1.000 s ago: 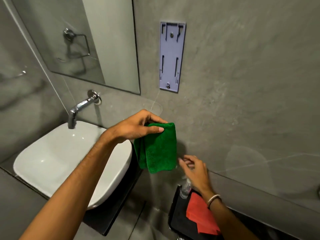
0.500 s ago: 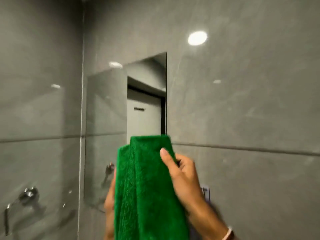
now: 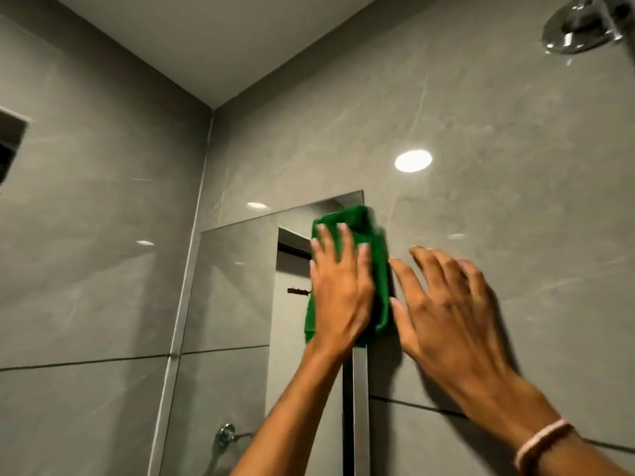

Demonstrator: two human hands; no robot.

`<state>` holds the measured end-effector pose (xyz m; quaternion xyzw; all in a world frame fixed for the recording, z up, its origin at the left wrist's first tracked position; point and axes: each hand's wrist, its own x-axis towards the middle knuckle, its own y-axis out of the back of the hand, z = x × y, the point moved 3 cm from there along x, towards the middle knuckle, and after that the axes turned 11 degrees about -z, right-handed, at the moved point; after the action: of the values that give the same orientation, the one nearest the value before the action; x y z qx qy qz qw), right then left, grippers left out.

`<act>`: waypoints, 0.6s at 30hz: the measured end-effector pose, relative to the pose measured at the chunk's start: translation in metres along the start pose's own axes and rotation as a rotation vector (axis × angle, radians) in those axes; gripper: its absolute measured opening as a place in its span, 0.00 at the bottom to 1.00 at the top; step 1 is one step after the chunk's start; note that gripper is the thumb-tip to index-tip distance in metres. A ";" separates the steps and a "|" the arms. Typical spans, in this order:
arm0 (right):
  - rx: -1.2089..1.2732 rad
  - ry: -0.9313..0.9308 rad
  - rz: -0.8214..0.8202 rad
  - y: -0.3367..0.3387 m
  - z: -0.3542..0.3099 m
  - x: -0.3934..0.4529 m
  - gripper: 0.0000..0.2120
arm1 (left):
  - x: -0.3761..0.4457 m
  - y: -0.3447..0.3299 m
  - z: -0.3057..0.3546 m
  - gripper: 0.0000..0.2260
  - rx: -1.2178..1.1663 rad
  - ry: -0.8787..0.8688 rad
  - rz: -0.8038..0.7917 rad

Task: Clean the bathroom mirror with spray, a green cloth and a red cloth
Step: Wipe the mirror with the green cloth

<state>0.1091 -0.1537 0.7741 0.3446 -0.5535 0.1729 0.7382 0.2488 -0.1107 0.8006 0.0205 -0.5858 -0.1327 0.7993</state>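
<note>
The green cloth [image 3: 378, 266] lies flat against the top right corner of the mirror [image 3: 237, 297], overlapping its right edge. My left hand [image 3: 340, 290] presses on the cloth with its fingers spread and pointing up. My right hand [image 3: 443, 304] is beside it on the grey wall, fingers apart, holding nothing, its thumb close to the cloth's right edge. The spray bottle and the red cloth are out of view.
Grey tiled walls [image 3: 103, 235] meet in a corner left of the mirror. A chrome shower head [image 3: 580, 25] hangs at the top right. A chrome wall fitting [image 3: 226, 434] shows low in the mirror. A dark recess [image 3: 8, 146] sits at the far left.
The view has swung up from the sink to the top of the mirror. The cloth went from being held up in both hands to being pressed on the glass by the left hand; the right hand let go.
</note>
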 end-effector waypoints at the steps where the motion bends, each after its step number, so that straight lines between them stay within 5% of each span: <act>1: -0.069 0.041 -0.032 -0.008 -0.001 0.005 0.27 | 0.017 -0.011 0.001 0.30 0.111 -0.019 -0.035; 8: -0.225 0.137 0.031 -0.051 -0.015 0.017 0.33 | 0.087 0.012 -0.072 0.28 0.241 -0.215 0.046; 14: -0.251 0.146 0.163 -0.079 -0.005 0.032 0.34 | 0.156 0.089 -0.215 0.25 0.181 0.119 0.109; 18: -0.258 0.153 0.222 -0.091 0.002 0.038 0.35 | 0.130 0.106 -0.298 0.26 0.110 0.352 0.133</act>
<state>0.1782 -0.2237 0.7809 0.1696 -0.5479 0.2064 0.7928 0.5855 -0.0755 0.8480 0.0484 -0.4434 -0.0419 0.8940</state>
